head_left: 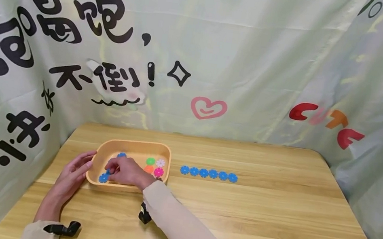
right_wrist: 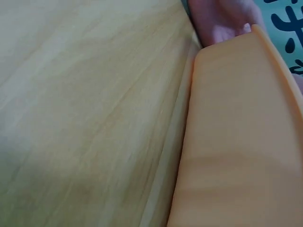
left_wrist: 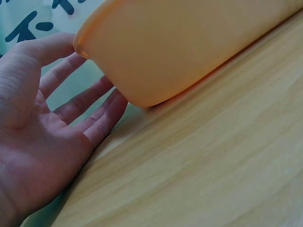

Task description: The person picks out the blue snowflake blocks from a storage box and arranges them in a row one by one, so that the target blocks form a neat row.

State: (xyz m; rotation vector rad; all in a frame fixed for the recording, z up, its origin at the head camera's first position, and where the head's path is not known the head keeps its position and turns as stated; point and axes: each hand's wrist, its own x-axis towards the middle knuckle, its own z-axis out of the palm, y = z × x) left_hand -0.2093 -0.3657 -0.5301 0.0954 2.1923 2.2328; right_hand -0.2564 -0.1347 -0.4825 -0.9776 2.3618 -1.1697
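Note:
A shallow orange plastic basket (head_left: 123, 186) stands on the left part of the table. My left hand (head_left: 71, 178) touches its left end; in the left wrist view the thumb (left_wrist: 57, 47) meets the rim and the loosely spread fingers lie against the wall. Over the basket, my right hand (head_left: 127, 171) reaches in with bent fingers, right at some blue notched plastic discs (head_left: 103, 178). Whether a disc is pinched cannot be made out, and the right wrist view does not show these fingers. Another blue disc (head_left: 122, 154) lies beyond the hand.
Green (head_left: 150, 161), orange, magenta (head_left: 159, 171) and pale pink discs lie at the basket's right end. Right of it, several blue discs (head_left: 204, 173) form a straight row on the wooden table (head_left: 273, 221). A printed curtain (head_left: 258, 63) hangs behind and at both sides.

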